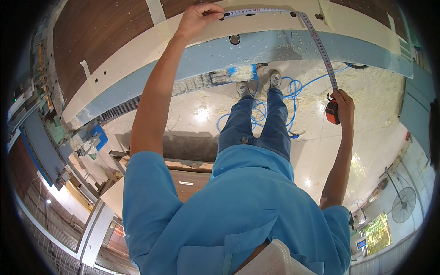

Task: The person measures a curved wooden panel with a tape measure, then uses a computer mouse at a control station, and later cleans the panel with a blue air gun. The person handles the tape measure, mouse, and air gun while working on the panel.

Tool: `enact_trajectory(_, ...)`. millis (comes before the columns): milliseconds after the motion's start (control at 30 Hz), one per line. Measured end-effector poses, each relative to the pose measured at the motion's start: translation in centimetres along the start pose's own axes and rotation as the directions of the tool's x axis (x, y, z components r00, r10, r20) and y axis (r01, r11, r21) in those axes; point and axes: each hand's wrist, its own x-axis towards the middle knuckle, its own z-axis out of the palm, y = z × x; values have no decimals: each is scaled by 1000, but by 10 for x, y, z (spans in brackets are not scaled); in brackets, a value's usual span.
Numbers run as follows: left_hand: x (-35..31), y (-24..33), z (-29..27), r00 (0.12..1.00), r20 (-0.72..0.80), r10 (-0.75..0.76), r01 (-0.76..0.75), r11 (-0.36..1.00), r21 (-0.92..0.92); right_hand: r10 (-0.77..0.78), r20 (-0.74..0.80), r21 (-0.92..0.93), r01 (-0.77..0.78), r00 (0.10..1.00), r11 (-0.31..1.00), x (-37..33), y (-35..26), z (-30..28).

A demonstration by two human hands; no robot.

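Observation:
My left hand [200, 20] is closed in a pinch on the hooked end of a tape measure's blade, against a cream board [208, 34]. From there the pale blade [266, 11] runs to the right along the board, past several dark holes. It bends near the board's right half and slants down toward me. My right hand [344, 106] grips the black and orange tape measure case [332, 112], away from the board, with the blade coming out of its top. Dark brown wood-grain panel [110, 39] lies beyond the cream board, with strips of pale tape across both.
A grey-blue machine edge [201, 54] curves in front of me, strewn with shavings. Blue hose [293, 89] lies coiled on the floor around my shoes [275, 79]. Behind me stands a stack of brown panels [190, 183]. A fan [404, 205] stands at the right.

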Motion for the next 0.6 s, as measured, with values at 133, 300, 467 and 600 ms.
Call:
enact_trajectory(133,-1,0,0,997,9,-78,77,997,13,17,21,16,-17,1000,1000,1,-2,0)
enact_trajectory(300,-3,5,3,999,-33,-30,31,998,48,-22,-3,15,22,1000,1000,-3,-8,-1)
enact_trajectory(467,-4,30,37,982,-153,-107,81,982,-171,-33,-49,80,37,998,996,-16,-11,-22)
enact_trajectory(600,-2,76,99,943,-247,-223,148,947,-286,2,-133,55,5,991,998,-18,-9,-53)
